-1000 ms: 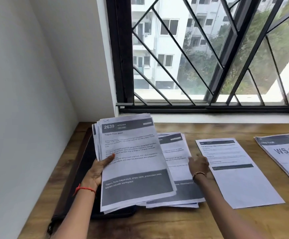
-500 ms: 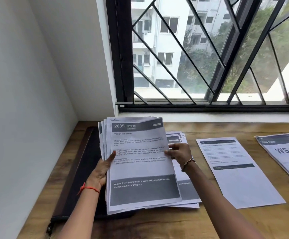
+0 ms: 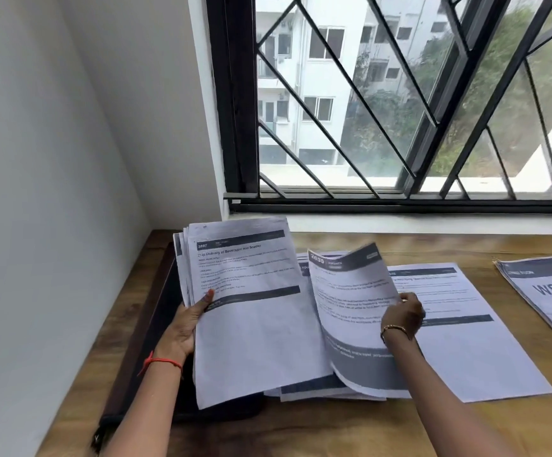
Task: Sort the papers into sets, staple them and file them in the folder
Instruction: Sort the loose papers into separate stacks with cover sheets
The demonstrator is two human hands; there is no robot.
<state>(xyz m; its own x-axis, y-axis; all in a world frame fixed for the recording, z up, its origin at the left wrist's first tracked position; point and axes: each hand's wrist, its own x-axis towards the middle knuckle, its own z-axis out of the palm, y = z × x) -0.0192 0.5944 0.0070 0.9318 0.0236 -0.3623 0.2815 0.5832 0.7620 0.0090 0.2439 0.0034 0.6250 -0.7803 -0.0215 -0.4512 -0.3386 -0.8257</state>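
Down at the near edge, both forearms reach up over the wooden table (image 3: pixel 301 433). The left hand (image 3: pixel 187 324), red thread at the wrist, grips a thick stack of papers (image 3: pixel 254 324) by its left edge, thumb laid across the top sheet and fingers hidden behind. The stack is tilted up toward the camera, above the dark folder (image 3: pixel 165 285) lying along the table's left side. The right hand (image 3: pixel 404 313), with a beaded bracelet, pinches the right edge of a single sheet (image 3: pixel 350 305). That sheet curls in the air, its lower end drooping onto a loose pile of pages (image 3: pixel 314 390) flat on the table. Just right of the pile lies a lone printed page (image 3: pixel 472 351). Further right, at the frame's edge, sits a set marked WS 17 (image 3: pixel 551 291). Beyond it all, the barred window (image 3: pixel 400 110).
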